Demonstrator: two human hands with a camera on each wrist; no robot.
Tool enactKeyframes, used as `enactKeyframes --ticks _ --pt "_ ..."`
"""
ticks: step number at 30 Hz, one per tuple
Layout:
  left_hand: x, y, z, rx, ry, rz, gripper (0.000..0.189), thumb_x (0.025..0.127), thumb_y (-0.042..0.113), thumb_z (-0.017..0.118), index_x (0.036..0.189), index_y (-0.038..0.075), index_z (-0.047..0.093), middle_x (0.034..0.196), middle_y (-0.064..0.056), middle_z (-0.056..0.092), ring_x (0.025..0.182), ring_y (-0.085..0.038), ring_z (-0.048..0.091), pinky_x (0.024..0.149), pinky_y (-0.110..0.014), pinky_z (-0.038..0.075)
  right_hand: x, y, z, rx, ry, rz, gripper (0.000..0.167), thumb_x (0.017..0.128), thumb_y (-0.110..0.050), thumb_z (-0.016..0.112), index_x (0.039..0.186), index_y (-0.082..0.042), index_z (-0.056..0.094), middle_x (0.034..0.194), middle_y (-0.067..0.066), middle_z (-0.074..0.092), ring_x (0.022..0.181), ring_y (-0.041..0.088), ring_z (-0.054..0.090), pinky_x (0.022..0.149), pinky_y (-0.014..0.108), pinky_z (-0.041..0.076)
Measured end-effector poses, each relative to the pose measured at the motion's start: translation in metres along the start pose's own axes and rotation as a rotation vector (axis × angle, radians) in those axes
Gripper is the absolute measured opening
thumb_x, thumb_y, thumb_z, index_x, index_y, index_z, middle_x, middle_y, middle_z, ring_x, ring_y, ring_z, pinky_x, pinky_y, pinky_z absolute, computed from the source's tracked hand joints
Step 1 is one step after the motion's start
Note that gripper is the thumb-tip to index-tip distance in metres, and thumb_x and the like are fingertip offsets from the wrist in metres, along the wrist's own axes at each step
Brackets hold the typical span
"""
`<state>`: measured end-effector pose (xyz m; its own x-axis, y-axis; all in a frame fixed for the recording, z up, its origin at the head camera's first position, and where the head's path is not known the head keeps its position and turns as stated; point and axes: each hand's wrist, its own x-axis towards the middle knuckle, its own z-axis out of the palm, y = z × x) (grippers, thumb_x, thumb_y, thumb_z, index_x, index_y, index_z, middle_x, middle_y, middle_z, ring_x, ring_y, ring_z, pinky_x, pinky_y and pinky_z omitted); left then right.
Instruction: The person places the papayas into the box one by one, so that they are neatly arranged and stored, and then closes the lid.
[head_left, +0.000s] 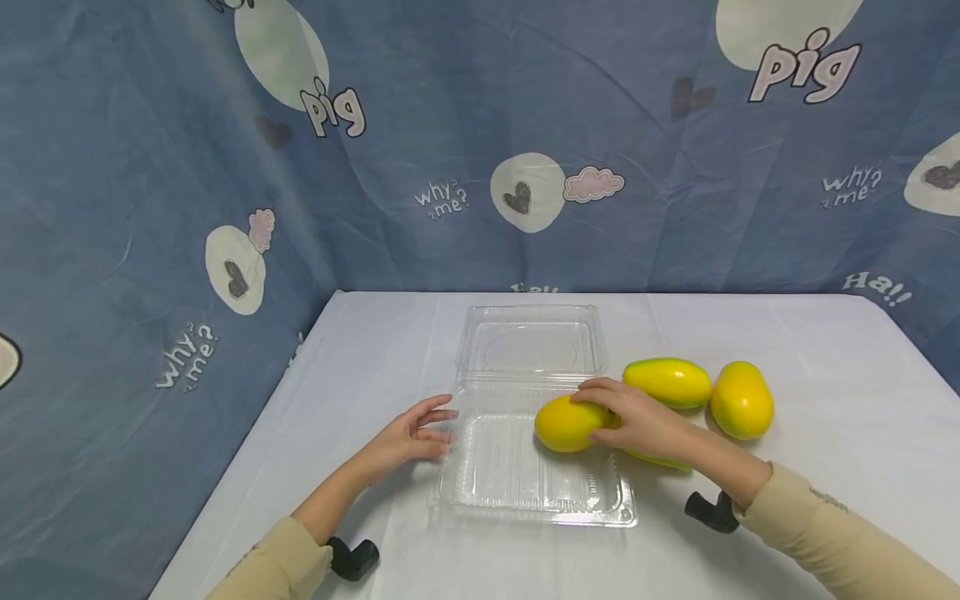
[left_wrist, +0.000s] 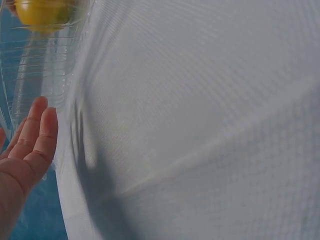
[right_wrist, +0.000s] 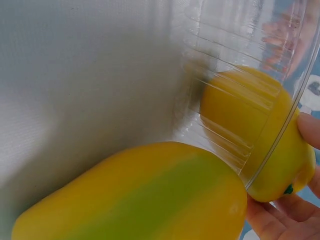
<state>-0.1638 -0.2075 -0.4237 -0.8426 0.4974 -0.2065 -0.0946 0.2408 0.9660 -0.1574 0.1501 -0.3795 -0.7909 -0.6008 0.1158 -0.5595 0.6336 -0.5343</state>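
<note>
My right hand grips a yellow mango by its right end, thumb and fingers curled round it. The mango is over the right part of the base of a clear plastic clamshell box, whose lid lies open toward the back. In the right wrist view the mango shows through the box's ribbed wall, with a small green stem spot at the held end. My left hand holds nothing; its fingers spread loosely at the box's left edge.
Right beside the box lies a yellow-green papaya, mostly hidden under my right hand in the head view. Behind that hand is another elongated yellow-green papaya, with a rounder yellow fruit to its right. A white cloth covers the table.
</note>
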Motion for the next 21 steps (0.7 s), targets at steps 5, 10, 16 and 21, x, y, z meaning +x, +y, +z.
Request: enactKeyframes --ticks 5,10,16,21 --pt "0.001 0.0 0.0 -0.001 -0.005 0.002 0.074 0.083 0.003 0.061 0.144 0.002 0.019 0.142 -0.026 0.031 0.113 -0.035 0.052 0.084 -0.029 0.048 0.0 -0.001 0.0 0.007 0.007 0.01 0.048 0.078 -0.012 0.069 0.124 -0.007 0.055 0.13 0.016 0.05 0.121 0.036 0.045 0.098 0.052 0.035" --pt "0.0 0.0 0.0 0.001 -0.005 0.004 0.074 0.084 0.003 0.061 0.144 0.002 0.019 0.142 -0.025 0.031 0.113 -0.035 0.052 0.084 -0.029 0.048 -0.003 0.0 -0.003 0.0 0.009 0.024 0.049 0.079 -0.014 0.069 0.125 -0.007 0.054 0.13 0.014 0.049 0.12 0.034 0.046 0.097 0.05 0.037" --pt "0.0 -0.001 0.0 0.003 -0.003 0.004 0.076 0.083 0.005 0.064 0.144 0.003 0.019 0.141 -0.025 0.031 0.113 -0.035 0.052 0.085 -0.027 0.047 -0.015 0.004 -0.011 -0.028 0.036 0.053 0.049 0.077 -0.015 0.071 0.122 -0.004 0.055 0.127 0.014 0.053 0.118 0.034 0.048 0.095 0.051 0.039" --pt "0.0 -0.001 -0.001 0.0 -0.001 0.005 0.075 0.083 0.004 0.062 0.144 0.004 0.02 0.142 -0.025 0.031 0.113 -0.035 0.052 0.084 -0.028 0.048 -0.03 0.008 -0.019 -0.027 0.06 0.08 0.05 0.076 -0.013 0.072 0.121 -0.001 0.055 0.124 0.018 0.054 0.113 0.036 0.05 0.092 0.052 0.04"
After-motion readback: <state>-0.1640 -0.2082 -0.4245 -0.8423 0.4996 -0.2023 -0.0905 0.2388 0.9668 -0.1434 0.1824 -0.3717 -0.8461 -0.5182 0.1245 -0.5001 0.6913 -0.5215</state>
